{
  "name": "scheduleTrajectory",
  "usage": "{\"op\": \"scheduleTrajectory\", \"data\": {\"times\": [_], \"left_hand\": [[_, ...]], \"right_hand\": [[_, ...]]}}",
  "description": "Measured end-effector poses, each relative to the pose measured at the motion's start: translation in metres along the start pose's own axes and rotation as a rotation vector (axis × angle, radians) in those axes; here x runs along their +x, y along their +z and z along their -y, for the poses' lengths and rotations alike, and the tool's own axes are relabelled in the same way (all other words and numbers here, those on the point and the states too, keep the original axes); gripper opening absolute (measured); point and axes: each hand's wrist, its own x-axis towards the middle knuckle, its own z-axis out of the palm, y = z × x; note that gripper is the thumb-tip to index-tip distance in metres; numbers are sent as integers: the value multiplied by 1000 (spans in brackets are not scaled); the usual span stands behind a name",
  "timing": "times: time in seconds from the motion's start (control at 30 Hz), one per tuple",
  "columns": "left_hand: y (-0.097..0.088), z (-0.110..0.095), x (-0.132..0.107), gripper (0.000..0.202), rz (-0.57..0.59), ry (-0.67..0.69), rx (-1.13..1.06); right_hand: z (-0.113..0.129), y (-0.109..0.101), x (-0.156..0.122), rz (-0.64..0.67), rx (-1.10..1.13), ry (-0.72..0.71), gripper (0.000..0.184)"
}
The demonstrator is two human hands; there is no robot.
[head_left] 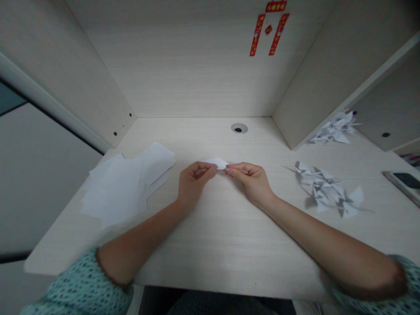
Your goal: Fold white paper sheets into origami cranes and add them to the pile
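Observation:
My left hand [194,178] and my right hand [249,178] meet at the middle of a pale wooden desk [216,236]. Both pinch a small folded piece of white paper [218,162] between thumb and fingers, just above the desk top. The fingers of each hand are curled closed on the paper. To the left lies a loose stack of white paper sheets [124,183]. To the right sits a pile of folded paper cranes [326,189].
A second heap of folded cranes [334,129] lies at the back right beside a vertical divider panel [315,87]. A cable hole [239,128] is at the desk's rear. A dark phone [405,181] rests at the far right. Red paper decorations [269,28] hang on the back wall.

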Motion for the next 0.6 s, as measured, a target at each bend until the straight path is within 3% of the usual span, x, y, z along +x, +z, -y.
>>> {"op": "scheduleTrajectory", "data": {"times": [0.6], "left_hand": [[0,1,-2,24,-6,46,52]], "right_hand": [[-4,-2,2,-28,-14,-11,27]]}}
